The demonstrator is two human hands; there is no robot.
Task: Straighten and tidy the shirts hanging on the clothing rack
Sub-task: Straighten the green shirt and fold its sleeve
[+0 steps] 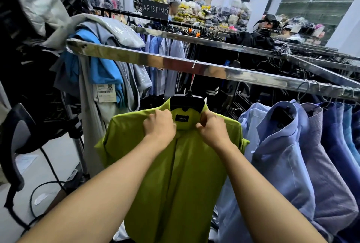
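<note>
Head view shows a green shirt (181, 174) hanging on a black hanger (187, 103) from the chrome rail (136, 55). Left hand (159, 123) pinches the collar left of the neck label (182, 118); right hand (213, 128) pinches it right of the label. Blue shirts (282, 145) hang right of the green shirt.

Head view faces forward-down, close before rack (136, 56).
</note>
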